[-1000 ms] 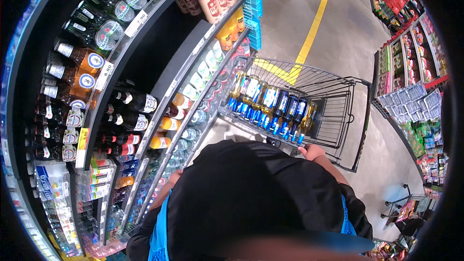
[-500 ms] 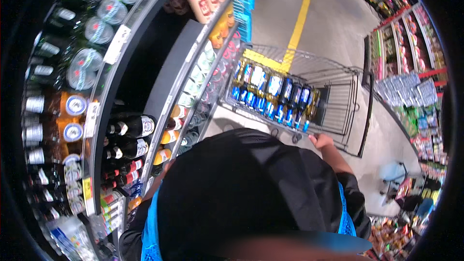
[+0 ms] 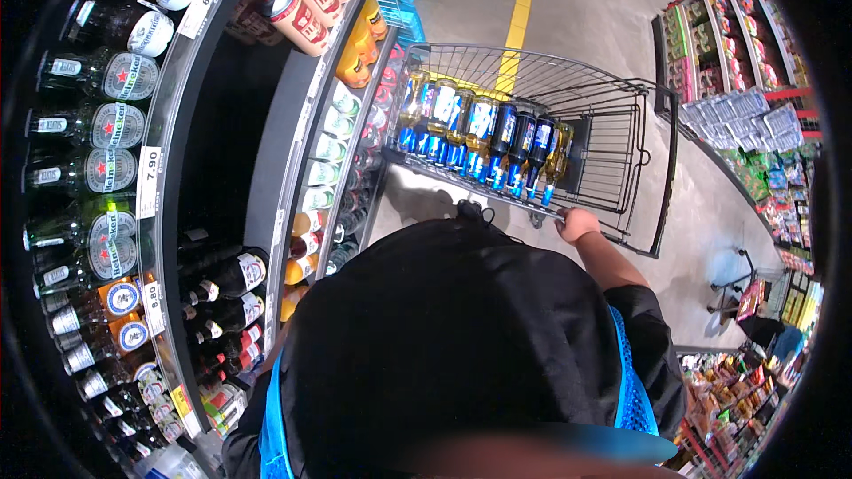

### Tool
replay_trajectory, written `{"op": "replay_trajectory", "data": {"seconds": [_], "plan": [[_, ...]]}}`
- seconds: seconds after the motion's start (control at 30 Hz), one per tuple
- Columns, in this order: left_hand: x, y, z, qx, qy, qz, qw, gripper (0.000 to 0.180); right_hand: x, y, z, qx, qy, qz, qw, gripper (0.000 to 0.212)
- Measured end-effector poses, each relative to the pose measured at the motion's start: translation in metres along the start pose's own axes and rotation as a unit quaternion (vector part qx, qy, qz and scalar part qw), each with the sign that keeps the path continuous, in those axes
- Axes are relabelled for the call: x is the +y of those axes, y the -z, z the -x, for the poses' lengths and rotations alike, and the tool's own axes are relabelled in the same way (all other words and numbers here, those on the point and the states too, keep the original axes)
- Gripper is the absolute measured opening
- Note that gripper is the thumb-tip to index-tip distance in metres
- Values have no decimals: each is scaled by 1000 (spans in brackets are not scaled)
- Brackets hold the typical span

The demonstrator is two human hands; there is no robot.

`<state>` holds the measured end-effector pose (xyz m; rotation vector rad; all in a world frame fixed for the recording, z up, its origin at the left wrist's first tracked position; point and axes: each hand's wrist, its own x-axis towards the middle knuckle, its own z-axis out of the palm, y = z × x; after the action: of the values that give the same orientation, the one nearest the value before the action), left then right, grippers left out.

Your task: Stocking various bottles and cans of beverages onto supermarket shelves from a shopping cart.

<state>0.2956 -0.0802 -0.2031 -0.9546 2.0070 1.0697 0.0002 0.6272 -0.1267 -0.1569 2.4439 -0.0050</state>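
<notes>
My right hand (image 3: 579, 224) is closed over the near edge of a dark wire shopping cart (image 3: 612, 168), close to its right end. Inside the cart several glass bottles with blue labels (image 3: 484, 120) stand crowded together at the left and middle. My left arm (image 3: 253, 404) reaches toward the shelves on the left. The black-clothed body hides my left hand.
Tall drinks shelves (image 3: 275, 155) run along my left, holding green bottles (image 3: 111, 155), brown bottles (image 3: 232, 273) and tan cans (image 3: 302, 22). A yellow floor line (image 3: 521, 13) lies beyond the cart. Packed shelves (image 3: 737, 53) and another cart (image 3: 781, 297) are at the right.
The shelf goods and the cart have shifted up and left in the picture. My right hand has stayed at the cart's near edge and now shows more fully. The left hand remains out of sight.
</notes>
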Motion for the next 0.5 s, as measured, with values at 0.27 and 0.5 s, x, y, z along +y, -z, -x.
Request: {"op": "replay_trajectory", "data": {"seconds": [0.27,0.5], "plan": [[116,-50,17,-49,-116,202,971,15,13,39,-30,-56,26,-53,997,43],[272,-39,45,110,-294,189,931,14,1,72,-45,-74,-38,-53,995,40]]}}
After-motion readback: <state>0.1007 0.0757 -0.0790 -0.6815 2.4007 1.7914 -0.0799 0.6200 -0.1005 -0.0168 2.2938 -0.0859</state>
